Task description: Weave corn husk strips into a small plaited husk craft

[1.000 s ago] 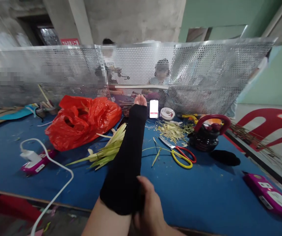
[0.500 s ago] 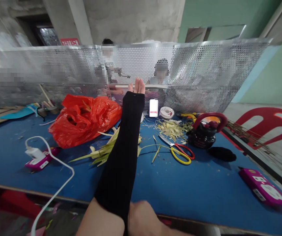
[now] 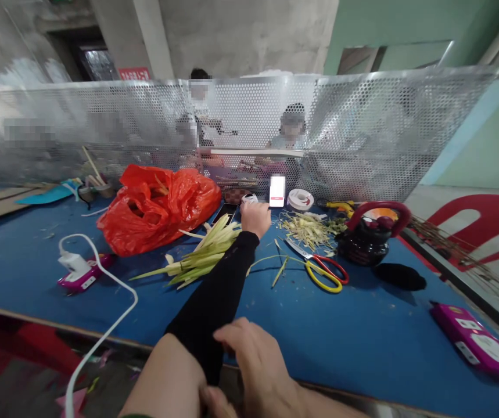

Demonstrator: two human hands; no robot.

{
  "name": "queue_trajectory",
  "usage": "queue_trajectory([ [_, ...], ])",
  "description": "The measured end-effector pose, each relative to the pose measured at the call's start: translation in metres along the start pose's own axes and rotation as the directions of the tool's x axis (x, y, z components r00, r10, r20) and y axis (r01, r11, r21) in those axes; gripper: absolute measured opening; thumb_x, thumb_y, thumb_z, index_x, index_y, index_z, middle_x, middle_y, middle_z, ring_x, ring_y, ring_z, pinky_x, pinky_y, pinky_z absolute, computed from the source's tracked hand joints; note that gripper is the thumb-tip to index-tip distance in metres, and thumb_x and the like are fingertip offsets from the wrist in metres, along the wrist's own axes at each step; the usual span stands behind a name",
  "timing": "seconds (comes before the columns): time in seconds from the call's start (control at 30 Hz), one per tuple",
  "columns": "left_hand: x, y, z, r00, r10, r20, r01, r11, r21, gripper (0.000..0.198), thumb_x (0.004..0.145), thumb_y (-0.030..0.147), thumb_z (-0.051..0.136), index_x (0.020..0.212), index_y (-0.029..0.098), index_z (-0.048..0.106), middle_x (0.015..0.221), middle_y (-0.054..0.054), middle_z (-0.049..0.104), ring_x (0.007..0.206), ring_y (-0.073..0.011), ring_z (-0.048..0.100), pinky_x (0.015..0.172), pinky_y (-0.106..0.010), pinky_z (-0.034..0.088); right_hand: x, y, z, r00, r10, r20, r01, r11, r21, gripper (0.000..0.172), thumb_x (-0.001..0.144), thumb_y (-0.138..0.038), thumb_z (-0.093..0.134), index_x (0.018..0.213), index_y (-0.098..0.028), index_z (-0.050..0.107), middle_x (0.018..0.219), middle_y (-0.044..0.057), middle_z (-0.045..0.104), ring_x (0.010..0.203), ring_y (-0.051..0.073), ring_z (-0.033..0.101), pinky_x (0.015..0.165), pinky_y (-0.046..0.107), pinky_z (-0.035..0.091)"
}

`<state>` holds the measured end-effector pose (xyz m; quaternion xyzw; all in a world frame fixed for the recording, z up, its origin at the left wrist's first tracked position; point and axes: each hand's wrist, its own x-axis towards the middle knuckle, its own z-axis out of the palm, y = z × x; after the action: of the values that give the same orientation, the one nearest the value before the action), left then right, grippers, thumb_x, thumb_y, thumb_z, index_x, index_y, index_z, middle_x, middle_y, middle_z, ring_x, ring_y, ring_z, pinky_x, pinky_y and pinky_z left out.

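My left arm stretches out over the blue table, covered from elbow to wrist by a black sleeve. My left hand is bare and curled into a fist, just above the tips of a bundle of green leaf strips. My right hand is close to me, with its fingers pinching the sleeve's near edge by the elbow. Red-and-yellow scissors lie to the right of the left forearm.
A red plastic bag sits at the back left, and a dark pot with a red handle at the right, a black cloth beside it. Magenta devices, a white cable, a phone, leaf trimmings. Two people sit behind a perforated metal screen.
The sleeve has slid up the arm, and the whole left hand is now bare. The left hand dropped from raised, fingers straight, to a fist near the table. The right hand shifted along the sleeve's edge.
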<state>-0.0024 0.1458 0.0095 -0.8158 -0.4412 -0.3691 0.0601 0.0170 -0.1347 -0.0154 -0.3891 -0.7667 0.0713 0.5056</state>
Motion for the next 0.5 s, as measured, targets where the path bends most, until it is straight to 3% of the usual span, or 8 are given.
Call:
queue_trajectory([
  [0.07, -0.015, 0.001, 0.012, 0.999, 0.045, 0.011, -0.045, 0.997, 0.066, 0.024, 0.087, 0.014, 0.047, 0.098, 0.014, 0.069, 0.094, -0.014, 0.072, 0.097, -0.0273, 0.063, 0.108, -0.052, 0.028, 0.014, -0.002, -0.002, 0.990, -0.112, 0.082, 0.111, 0.994, 0.018, 0.026, 0.089, -0.029, 0.047, 0.110, -0.017, 0.057, 0.092, 0.009, 0.066, 0.081, 0.021, 0.064, 0.070, 0.031, 0.053],
  [0.17, -0.030, 0.005, 0.023, 0.990, 0.129, 0.048, -0.134, 0.984, 0.118, 0.027, 0.089, 0.012, 0.044, 0.103, 0.013, 0.067, 0.095, -0.013, 0.070, 0.098, -0.0267, 0.060, 0.111, -0.054, 0.025, 0.034, -0.010, -0.003, 0.969, -0.135, 0.208, 0.147, 0.988, -0.041, 0.019, 0.085, -0.015, 0.046, 0.097, -0.015, 0.061, 0.083, 0.008, 0.065, 0.069, 0.020, 0.061, 0.059, 0.029, 0.051],
  [0.27, -0.035, 0.012, 0.027, 0.975, 0.202, 0.088, -0.211, 0.971, 0.112, 0.029, 0.091, 0.012, 0.042, 0.109, 0.013, 0.064, 0.099, -0.013, 0.068, 0.106, -0.0274, 0.056, 0.112, -0.057, 0.022, 0.053, -0.009, 0.000, 0.955, -0.091, 0.282, 0.132, 0.982, -0.132, 0.014, 0.083, -0.013, 0.049, 0.085, -0.014, 0.062, 0.075, 0.008, 0.064, 0.062, 0.021, 0.059, 0.051, 0.030, 0.047],
  [0.33, -0.035, 0.019, 0.028, 0.966, 0.233, 0.113, -0.242, 0.967, 0.076, 0.030, 0.093, 0.012, 0.039, 0.111, 0.013, 0.063, 0.101, -0.013, 0.067, 0.110, -0.0268, 0.054, 0.113, -0.056, 0.022, 0.060, -0.007, 0.003, 0.962, 0.000, 0.273, 0.034, 0.992, -0.119, 0.012, 0.083, -0.013, 0.051, 0.083, -0.014, 0.062, 0.074, 0.007, 0.064, 0.062, 0.021, 0.059, 0.052, 0.030, 0.047],
  [0.4, -0.034, 0.028, 0.029, 0.959, 0.247, 0.137, -0.250, 0.968, 0.008, 0.030, 0.095, 0.013, 0.037, 0.108, 0.015, 0.064, 0.101, -0.011, 0.067, 0.112, -0.0251, 0.054, 0.115, -0.052, 0.022, 0.057, -0.010, 0.005, 0.956, 0.064, 0.287, -0.090, 0.993, 0.078, 0.011, 0.087, -0.015, 0.051, 0.089, -0.014, 0.062, 0.080, 0.006, 0.066, 0.068, 0.019, 0.062, 0.058, 0.028, 0.049],
  [0.5, -0.031, 0.037, 0.033, 0.964, 0.213, 0.161, -0.192, 0.972, -0.138, 0.026, 0.095, 0.015, 0.041, 0.100, 0.018, 0.066, 0.099, -0.009, 0.067, 0.112, -0.0233, 0.054, 0.115, -0.048, 0.026, 0.026, -0.032, 0.004, 0.903, -0.087, 0.421, -0.153, 0.849, 0.505, 0.017, 0.096, -0.023, 0.050, 0.107, -0.016, 0.060, 0.098, 0.004, 0.067, 0.083, 0.016, 0.065, 0.071, 0.025, 0.052],
])
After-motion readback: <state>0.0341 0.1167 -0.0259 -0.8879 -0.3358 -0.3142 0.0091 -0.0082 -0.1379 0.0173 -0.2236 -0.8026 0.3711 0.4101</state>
